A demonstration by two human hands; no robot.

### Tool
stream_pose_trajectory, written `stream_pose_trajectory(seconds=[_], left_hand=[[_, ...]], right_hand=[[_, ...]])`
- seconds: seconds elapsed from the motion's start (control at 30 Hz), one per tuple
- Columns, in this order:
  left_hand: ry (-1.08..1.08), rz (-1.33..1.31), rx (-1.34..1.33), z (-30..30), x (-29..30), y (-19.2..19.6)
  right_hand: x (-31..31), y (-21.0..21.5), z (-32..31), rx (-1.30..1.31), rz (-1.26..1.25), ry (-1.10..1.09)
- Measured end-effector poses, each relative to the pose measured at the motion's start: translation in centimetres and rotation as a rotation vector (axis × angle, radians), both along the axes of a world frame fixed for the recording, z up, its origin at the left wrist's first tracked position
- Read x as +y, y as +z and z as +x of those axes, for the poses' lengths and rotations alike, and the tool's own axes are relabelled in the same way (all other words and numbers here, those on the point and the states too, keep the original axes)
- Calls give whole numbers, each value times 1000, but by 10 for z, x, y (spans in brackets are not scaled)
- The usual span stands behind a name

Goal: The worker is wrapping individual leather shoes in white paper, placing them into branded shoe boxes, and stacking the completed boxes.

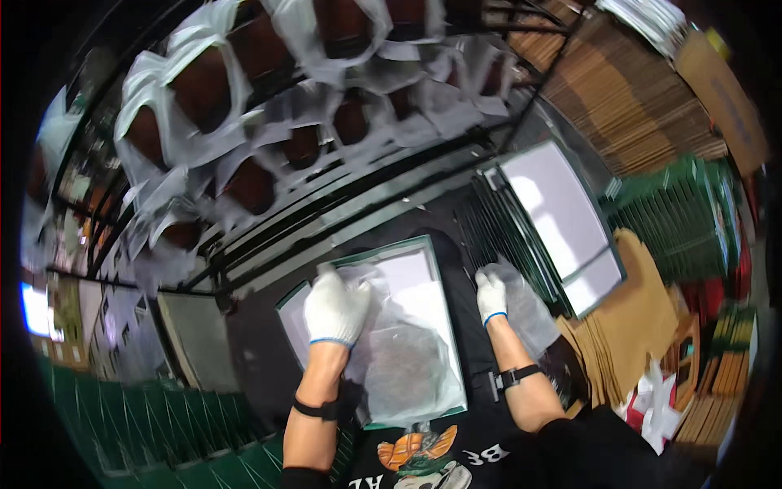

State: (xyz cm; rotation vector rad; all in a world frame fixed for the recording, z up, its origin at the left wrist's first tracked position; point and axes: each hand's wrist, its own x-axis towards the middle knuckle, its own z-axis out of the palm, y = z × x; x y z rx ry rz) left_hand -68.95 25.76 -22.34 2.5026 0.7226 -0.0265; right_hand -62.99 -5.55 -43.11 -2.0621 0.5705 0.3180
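Note:
Both my hands wear white knit gloves with blue cuffs. My left hand [336,308] is closed over the left side of a shallow green-edged box [433,287] with a white inside. Its fingers appear to pinch the upper end of a translucent bag [407,367] lying in the box; a greyish-brown shape shows dimly through it. To the right of the box, my right hand [490,295] is closed at the edge of a translucent sheet [529,316]. That sheet hangs beside a row of dark green flat pieces [513,228]. Part of each grip is hidden by the gloves.
A white-lined green lid or box [554,212] leans at the right, near brown paper sheets [631,293]. Ahead stands a black metal rack [358,187] hung with brown items in translucent bags [204,90]. Cardboard stacks [631,90] rise at the far right; green stacks [155,416] stand lower left.

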Motion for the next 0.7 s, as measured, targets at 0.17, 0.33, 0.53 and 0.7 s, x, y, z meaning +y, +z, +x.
stream_pose_trajectory(seconds=[0.17, 0.33, 0.53, 0.7], left_hand=[[31, 101, 11, -9, -6, 13], [45, 117, 8, -18, 10, 1], [94, 99, 50, -16, -5, 1], [145, 84, 101, -8, -12, 0]], right_hand=[[-69, -50, -33, -148, -545, 427], [-97, -79, -35, 153, -463, 519], [-105, -177, 0, 546, -554, 1010], [-109, -283, -11, 279, -493, 1220]])
